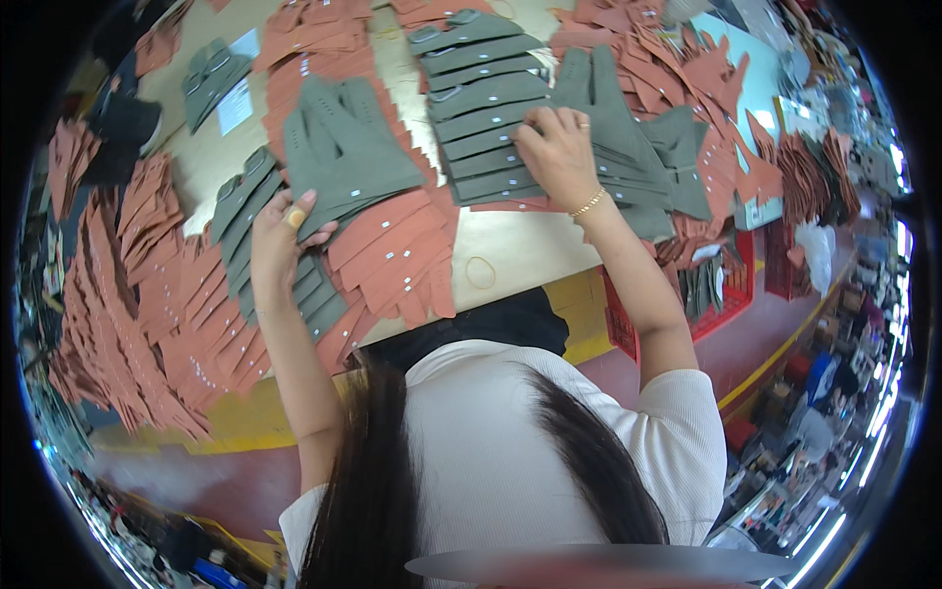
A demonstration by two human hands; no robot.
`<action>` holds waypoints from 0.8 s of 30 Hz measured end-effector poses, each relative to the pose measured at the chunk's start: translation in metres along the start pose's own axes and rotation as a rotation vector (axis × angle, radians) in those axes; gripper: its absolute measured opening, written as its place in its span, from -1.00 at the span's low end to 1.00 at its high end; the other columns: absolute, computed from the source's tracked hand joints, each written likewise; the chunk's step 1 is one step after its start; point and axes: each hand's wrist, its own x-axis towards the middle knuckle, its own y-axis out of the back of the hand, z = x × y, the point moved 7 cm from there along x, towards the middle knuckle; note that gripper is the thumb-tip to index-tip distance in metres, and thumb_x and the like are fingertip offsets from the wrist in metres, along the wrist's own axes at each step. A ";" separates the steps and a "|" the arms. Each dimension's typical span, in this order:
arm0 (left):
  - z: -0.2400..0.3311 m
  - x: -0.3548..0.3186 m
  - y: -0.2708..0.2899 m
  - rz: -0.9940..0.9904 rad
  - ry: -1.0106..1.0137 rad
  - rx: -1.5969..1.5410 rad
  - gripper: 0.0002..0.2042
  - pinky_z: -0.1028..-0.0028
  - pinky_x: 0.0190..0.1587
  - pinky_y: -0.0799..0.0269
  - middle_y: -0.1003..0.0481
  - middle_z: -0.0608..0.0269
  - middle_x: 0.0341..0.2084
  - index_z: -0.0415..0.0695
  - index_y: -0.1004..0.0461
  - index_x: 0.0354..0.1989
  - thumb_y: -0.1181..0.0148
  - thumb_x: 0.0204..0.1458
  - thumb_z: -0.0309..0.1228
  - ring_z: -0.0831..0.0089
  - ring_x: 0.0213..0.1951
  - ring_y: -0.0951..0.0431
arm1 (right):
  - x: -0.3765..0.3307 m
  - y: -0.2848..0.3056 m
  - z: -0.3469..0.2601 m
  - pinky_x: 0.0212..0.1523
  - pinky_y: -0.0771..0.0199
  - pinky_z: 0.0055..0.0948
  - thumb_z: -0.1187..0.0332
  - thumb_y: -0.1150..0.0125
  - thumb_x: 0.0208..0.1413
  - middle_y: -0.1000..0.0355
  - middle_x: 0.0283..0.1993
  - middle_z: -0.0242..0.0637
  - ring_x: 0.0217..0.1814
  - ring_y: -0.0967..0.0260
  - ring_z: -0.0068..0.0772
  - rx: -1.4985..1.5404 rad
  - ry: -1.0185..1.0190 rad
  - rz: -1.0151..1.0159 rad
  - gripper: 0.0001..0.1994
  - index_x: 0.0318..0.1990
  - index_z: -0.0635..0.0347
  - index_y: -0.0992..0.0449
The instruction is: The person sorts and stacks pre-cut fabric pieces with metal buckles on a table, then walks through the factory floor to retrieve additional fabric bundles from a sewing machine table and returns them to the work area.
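Above a desk (515, 245), the left grip (278, 236) is spreading its thumb and fingers about the near corner of a green panel (343, 137); whether it is pinching that corner or merely resting there, the view is not revealing. A yellow wrap (296, 218) is covering part of its thumb, perhaps serving as protection or traction. The panel is extending away and rightward from this grip, a green fan (240, 196) is lying just to its left, and orange pieces (388, 245) are spreading to its right.

The right grip (557, 152) is curling its fingers downward at the right edge of a green row (481, 123); the fingertips are partly hiding, so one is not able to say if it is grasping a piece. The row is stretching leftward from this grip, its members overlapping like shingles, probably so that every edge is lying exposed for easy separation. A green stack (613, 147) is lying just to this grip's right. Farther right and nearer the body, a red crate (743, 285) is standing beside the desk, apparently keeping more pieces within reach.
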 end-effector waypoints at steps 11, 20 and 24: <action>-0.013 -0.013 0.003 -0.020 0.005 -0.365 -0.29 0.43 -0.43 -0.62 -0.40 -0.16 0.02 -0.46 -0.20 0.15 0.01 0.19 0.07 0.12 -0.39 -0.64 | 0.095 0.044 -0.044 -0.26 -0.43 -0.34 0.53 -0.26 -0.02 -0.57 -0.25 -0.32 -0.25 -0.49 -0.21 0.627 -0.237 -0.074 -0.91 -0.33 0.24 -0.50; -0.017 -0.009 0.000 -0.093 0.049 -0.478 -0.14 0.45 -0.43 -0.63 -0.47 -0.11 -0.06 -0.51 -0.23 0.13 0.10 0.13 0.26 0.18 -0.40 -0.66 | 0.069 -0.036 -0.157 -0.02 -0.37 -0.31 0.54 -0.31 -0.06 -0.56 -0.03 -0.29 0.02 -0.46 -0.26 0.477 0.304 -0.101 -0.86 -0.30 0.20 -0.54; -0.013 -0.009 -0.004 -0.019 -0.063 -0.288 -0.52 0.51 -0.47 -0.62 -0.53 0.02 -0.23 -0.45 -0.32 0.00 -0.12 0.18 -0.19 0.25 -0.43 -0.66 | 0.056 -0.046 -0.154 -0.03 -0.32 -0.30 0.48 -0.30 -0.05 -0.55 -0.03 -0.39 0.02 -0.46 -0.30 0.478 0.291 -0.187 -0.89 -0.32 0.15 -0.55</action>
